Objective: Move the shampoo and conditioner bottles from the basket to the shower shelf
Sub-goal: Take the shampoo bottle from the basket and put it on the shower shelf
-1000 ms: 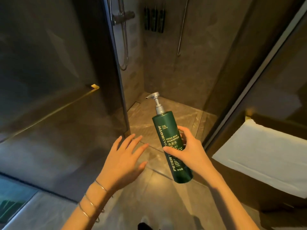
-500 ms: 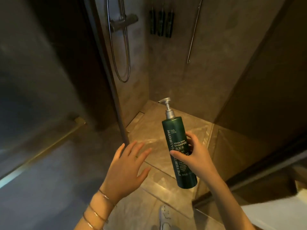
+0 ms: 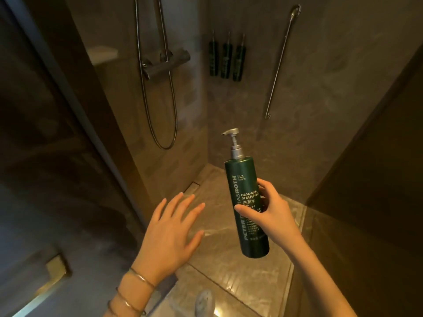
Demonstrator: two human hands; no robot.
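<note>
Green shampoo bottle (image 3: 246, 202) gripped upright in right hand (image 3: 272, 211).

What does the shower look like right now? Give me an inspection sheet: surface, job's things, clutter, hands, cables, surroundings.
Surface: shower floor, stone tile, glossy, bare; no shelf clearly seen.
Job's things: green shampoo bottle, pump up, held roughly upright in the air; conditioner and basket not in view.
Clutter: three dark bottles in a row on the back wall.
Hands: right hand gripping the shampoo bottle's lower half; left hand open, fingers spread, empty.
Cables: shower hose hanging in a loop below the mixer bar.
Surroundings: grab rail on the right wall.
</note>
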